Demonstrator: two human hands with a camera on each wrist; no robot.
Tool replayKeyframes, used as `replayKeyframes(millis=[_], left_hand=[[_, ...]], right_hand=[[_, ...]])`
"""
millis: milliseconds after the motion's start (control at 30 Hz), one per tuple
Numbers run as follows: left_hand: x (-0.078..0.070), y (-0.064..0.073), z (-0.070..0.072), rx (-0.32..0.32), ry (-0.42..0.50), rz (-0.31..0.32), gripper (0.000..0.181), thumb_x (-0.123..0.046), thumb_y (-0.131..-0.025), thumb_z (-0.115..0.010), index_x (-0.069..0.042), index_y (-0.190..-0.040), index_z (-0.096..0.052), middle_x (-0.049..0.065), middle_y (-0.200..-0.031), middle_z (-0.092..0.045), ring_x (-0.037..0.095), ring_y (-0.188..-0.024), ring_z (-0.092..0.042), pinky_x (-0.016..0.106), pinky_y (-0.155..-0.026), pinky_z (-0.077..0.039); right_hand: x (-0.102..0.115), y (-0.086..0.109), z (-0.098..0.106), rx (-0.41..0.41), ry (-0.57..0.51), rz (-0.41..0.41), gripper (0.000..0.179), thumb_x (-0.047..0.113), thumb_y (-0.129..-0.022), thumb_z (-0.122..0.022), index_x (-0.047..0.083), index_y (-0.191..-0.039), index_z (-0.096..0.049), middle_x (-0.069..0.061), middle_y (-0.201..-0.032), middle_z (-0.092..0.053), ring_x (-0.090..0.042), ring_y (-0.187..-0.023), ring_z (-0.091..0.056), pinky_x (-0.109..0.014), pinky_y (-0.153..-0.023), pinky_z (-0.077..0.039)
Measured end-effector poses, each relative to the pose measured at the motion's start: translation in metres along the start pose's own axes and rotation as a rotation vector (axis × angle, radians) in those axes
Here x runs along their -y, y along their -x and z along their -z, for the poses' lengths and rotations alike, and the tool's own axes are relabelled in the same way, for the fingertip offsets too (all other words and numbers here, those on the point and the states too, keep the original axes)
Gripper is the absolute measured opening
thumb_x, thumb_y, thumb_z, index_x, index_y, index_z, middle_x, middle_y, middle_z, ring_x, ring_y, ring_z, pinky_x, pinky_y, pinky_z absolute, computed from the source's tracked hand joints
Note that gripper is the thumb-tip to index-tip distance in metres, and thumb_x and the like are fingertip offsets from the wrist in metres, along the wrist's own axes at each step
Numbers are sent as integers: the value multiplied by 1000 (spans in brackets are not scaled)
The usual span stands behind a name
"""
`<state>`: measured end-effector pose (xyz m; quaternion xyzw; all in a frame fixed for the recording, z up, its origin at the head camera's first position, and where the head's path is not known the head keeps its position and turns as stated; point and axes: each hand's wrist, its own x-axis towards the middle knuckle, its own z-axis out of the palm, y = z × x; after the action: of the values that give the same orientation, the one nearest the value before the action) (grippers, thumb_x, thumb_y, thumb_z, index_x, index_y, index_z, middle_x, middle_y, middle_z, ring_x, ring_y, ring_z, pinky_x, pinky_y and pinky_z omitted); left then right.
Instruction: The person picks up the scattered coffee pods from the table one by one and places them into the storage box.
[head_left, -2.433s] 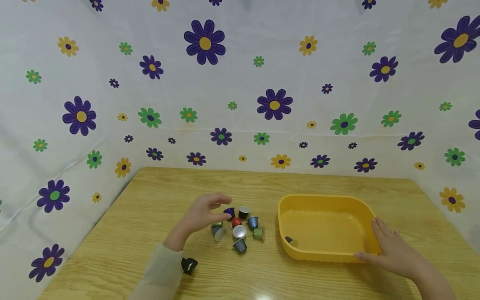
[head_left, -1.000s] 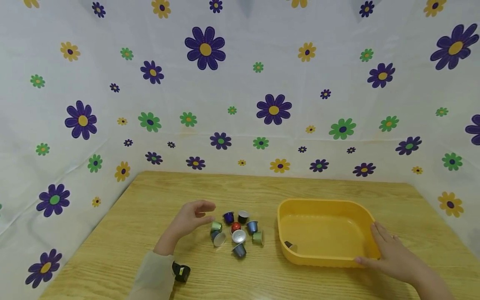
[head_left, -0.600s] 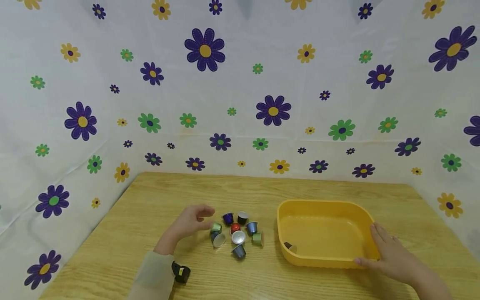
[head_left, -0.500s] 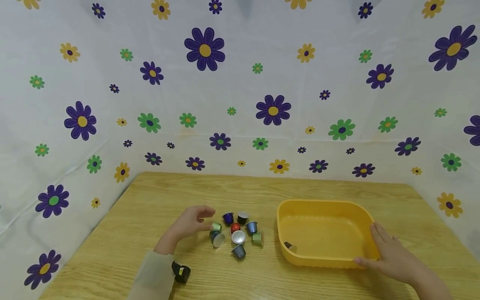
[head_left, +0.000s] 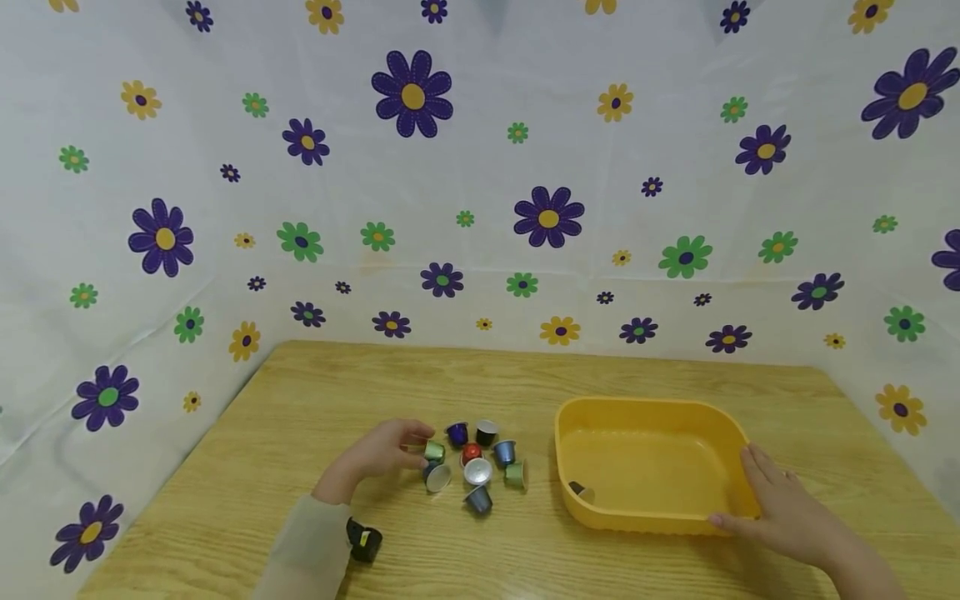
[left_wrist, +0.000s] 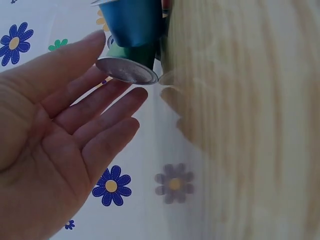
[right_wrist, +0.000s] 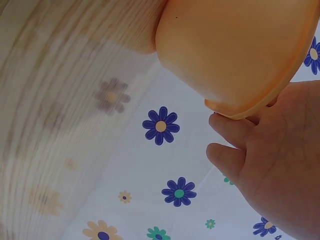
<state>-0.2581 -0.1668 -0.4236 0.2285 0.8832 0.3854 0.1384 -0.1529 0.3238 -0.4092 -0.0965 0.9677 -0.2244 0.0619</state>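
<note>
My left hand (head_left: 378, 454) reaches to the left edge of a cluster of coffee capsules, thumb and fingers spread around a light green capsule (head_left: 435, 451). In the left wrist view the fingers pass behind that green capsule (left_wrist: 127, 70), while the thumb stands just left of a blue capsule (left_wrist: 132, 25); no grip on either shows. My right hand (head_left: 787, 508) holds the near right corner of a yellow bin (head_left: 652, 525), its thumb along the front rim. Fingers tuck under the rim (right_wrist: 245, 111) in the right wrist view. One dark capsule (head_left: 577, 489) lies inside the bin.
Beside the green capsule sit a purple capsule (head_left: 457, 434), a black one (head_left: 487, 432), a red one (head_left: 472, 452), a silver-topped one (head_left: 477, 472) and several more. A black wrist device (head_left: 364, 542) is at the left sleeve. A flowered cloth (head_left: 480, 167) borders the wooden table (head_left: 337, 367).
My left hand first drew back left from the purple capsule, then lowered and moved slightly right to the green one. The right hand and bin keep their places.
</note>
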Motion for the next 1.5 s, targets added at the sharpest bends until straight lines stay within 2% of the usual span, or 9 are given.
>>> replayKeyframes(millis=[333,600,900,1167,1500], left_hand=[[1,0,-2,-15,-21,14,36,1,-79,-63,9,-112,-53,20,-110,-55,32,-101,-53,44,-87,-40],[-1,-2,-2,-24,-88,-1,34,-4,-80,-63,9,-110,-54,19,-108,-57,31,-99,-54,43,-86,-42],[-2,-4,-2,-38,-99,22,34,-11,-82,-62,8,-109,-56,17,-105,-59,29,-96,-55,41,-84,-43],[-3,-3,-3,-45,-106,32,31,-10,-82,-63,8,-106,-57,16,-100,-60,28,-94,-56,41,-83,-43],[-2,-4,-3,-89,-117,41,29,-5,-80,-64,7,-105,-58,12,-97,-61,25,-90,-57,40,-81,-44]], right_hand=[[2,1,0,-4,4,6,100,48,-76,-62,-22,-129,-15,-41,-132,-9,-55,-118,-13,-65,-91,-9],[2,0,2,-12,24,1,100,48,-76,-62,-23,-128,-15,-42,-132,-10,-55,-118,-13,-65,-92,-8],[1,0,1,-7,15,5,100,48,-76,-62,-23,-128,-15,-42,-132,-10,-55,-118,-13,-65,-92,-8],[1,-1,1,-13,27,14,99,48,-76,-62,-24,-128,-16,-42,-131,-11,-55,-118,-14,-65,-91,-8],[3,1,0,-14,29,4,100,50,-75,-62,-23,-127,-17,-42,-131,-11,-55,-118,-14,-65,-92,-9]])
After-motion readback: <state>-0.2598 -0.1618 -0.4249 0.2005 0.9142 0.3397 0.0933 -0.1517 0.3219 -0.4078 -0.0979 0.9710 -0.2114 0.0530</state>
